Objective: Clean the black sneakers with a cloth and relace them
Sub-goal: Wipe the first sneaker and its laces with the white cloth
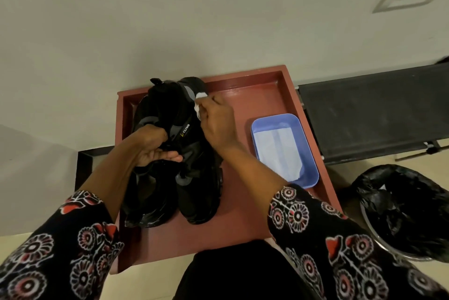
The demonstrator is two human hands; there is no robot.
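Note:
Two black sneakers lie side by side on a red-brown tray table (pixel 262 98). The right sneaker (pixel 194 192) has grey trim and a tongue label. The left sneaker (pixel 148 205) lies partly under my left arm. My left hand (pixel 151 146) grips the right sneaker at its lacing area, fingers curled into it. My right hand (pixel 216 122) pinches a small white cloth (pixel 199 99) and presses it against the heel end of the right sneaker. Laces are too dark to make out.
A blue plastic tub (pixel 308 173) holding a folded white cloth (pixel 279 151) sits on the tray's right side. A bin with a black liner (pixel 403 212) stands on the floor at right. A black bench (pixel 374 115) runs behind it. The wall is straight ahead.

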